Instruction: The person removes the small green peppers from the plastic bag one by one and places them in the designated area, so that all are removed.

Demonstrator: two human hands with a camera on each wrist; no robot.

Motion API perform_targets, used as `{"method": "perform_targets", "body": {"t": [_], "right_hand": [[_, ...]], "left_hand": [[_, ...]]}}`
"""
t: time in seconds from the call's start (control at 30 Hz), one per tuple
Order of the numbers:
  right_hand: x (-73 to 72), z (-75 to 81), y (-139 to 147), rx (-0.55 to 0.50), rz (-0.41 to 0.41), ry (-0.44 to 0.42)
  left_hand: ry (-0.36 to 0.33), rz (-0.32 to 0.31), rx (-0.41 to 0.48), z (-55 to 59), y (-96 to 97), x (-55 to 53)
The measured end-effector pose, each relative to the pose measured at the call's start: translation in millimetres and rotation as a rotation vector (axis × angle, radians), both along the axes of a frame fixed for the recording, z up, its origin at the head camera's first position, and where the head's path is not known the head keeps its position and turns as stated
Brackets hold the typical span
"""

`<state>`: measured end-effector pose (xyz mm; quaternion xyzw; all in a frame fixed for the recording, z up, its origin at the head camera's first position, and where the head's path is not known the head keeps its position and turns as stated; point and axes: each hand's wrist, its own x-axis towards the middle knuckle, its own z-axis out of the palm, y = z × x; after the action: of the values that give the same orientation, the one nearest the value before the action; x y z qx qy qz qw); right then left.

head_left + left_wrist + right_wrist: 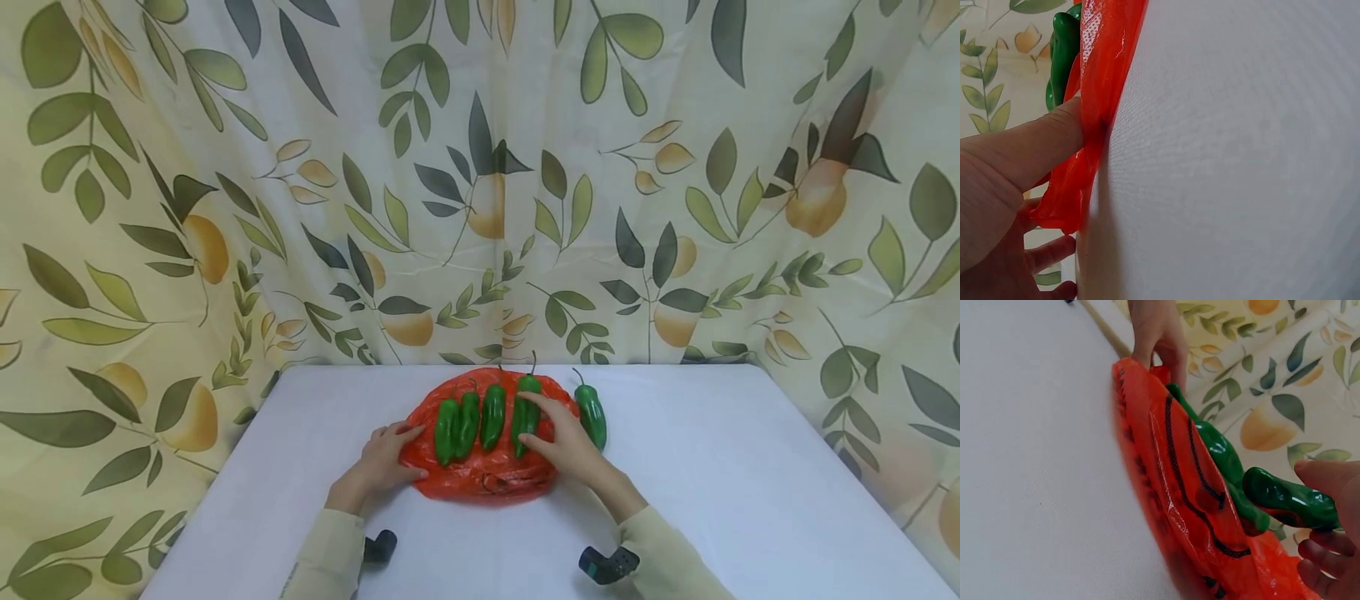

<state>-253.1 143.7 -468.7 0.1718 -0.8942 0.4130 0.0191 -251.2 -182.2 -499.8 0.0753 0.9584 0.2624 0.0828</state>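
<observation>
A patterned curtain [480,192] is hung behind a white table [712,500]. Across the table's far middle a red bag [450,483] is spread, with black markings visible along its near side. Forearms are covered by pale sleeves [326,554]. The bag's left edge is touched by the left hand [382,458], its fingers loosely spread and its thumb parted from them. By the right hand [566,442], a green pepper [525,421] is pinched between thumb and fingers over the bag's right part; whether the bag is touched by it cannot be told. Three peppers [468,423] are laid side by side on the bag, left of the pinched one. Another pepper [591,414] is placed just beside the bag's right edge.
</observation>
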Motion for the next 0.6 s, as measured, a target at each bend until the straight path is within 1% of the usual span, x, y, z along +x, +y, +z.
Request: {"method": "perform_targets", "body": {"t": [0.23, 0.37, 0.6], "right_hand": [[9.2, 1.3, 6, -0.026, 0.009, 0.052], [12.6, 1.1, 12, -0.036, -0.001, 0.051], [15.0, 7.8, 20, -0.042, -0.01, 0.042]], "left_hand": [[-0.004, 0.003, -0.004, 1.9, 0.1, 1.1], [-0.012, 0.003, -0.005, 2.4, 0.8, 1.6], [-0.005, 0.006, -0.003, 3.8, 0.9, 2.3]]}}
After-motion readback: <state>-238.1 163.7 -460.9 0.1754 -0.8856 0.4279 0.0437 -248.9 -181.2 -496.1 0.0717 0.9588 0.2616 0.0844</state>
